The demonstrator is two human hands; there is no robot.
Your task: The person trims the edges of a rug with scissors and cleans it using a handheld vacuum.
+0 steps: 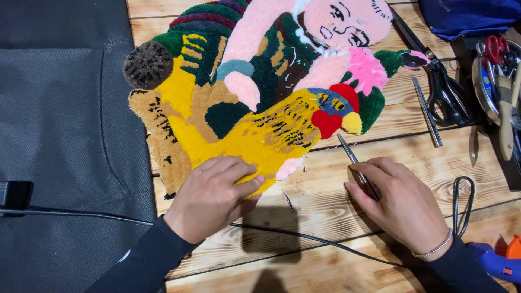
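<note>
A colourful tufted rug [244, 87] lies flat on the wooden bench [325, 239], its shaped outline showing a pink figure with a face at the top, green and dark red bands, and a large yellow area with black markings along the lower edge. The left hand [214, 195] rests palm down on that yellow lower edge, its fingers [230, 165] laid close together and pressing the pile flat, the thumb lying along the rug's border. The right hand [404, 203] sits on the bare bench just beside the rug's lower right corner, its fingers [369, 173] pinching a slim metal tool [350, 154] — tweezers or fine scissors, which of the two cannot be told — whose tip points up toward the red and yellow patch of the rug. A beaded bracelet [434, 249] circles the right wrist, and both arms wear dark sleeves. Farther right on the bench lie a pair of large black-handled scissors [439, 81] and, just beside them, a narrow metal rod-like tool [427, 113]. A round tin [496, 76] at the right edge holds red-handled scissors and a brush. A black cable [304, 239] runs across the bench below both hands — a second cable loops near the right wrist. A blue and orange glue gun [499, 260] shows at the lower right corner, and dark fabric [59, 135] covers the area left of the bench.
</note>
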